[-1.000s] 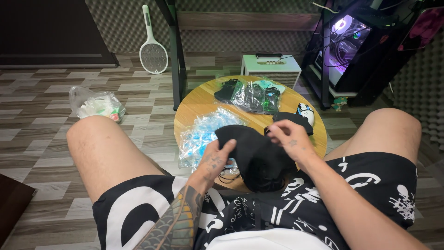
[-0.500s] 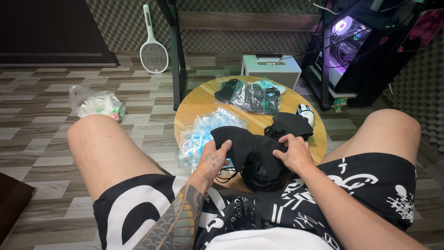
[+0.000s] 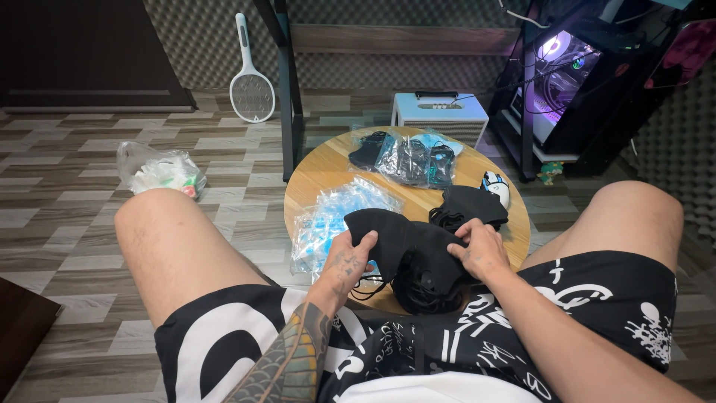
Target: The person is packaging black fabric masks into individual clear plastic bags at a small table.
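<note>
Head view: left hand (image 3: 349,261) and right hand (image 3: 477,250) both pinch black mask (image 3: 406,239)

My room at home, gaming or hobby corner. Sitting in shorts, bare knees up, low round wooden surface (image 3: 321,168) between my legs. Grey wood-pattern floor tiles (image 3: 74,224). Dark foam acoustic panels (image 3: 201,37) on wall. Desktop computer tower (image 3: 556,75) glowing purple at right, cables hanging. Small white amplifier (image 3: 440,118) on floor. Racket-shaped bug zapper (image 3: 251,82) leaning against wall. Tied plastic bag (image 3: 158,169) on floor.
</note>
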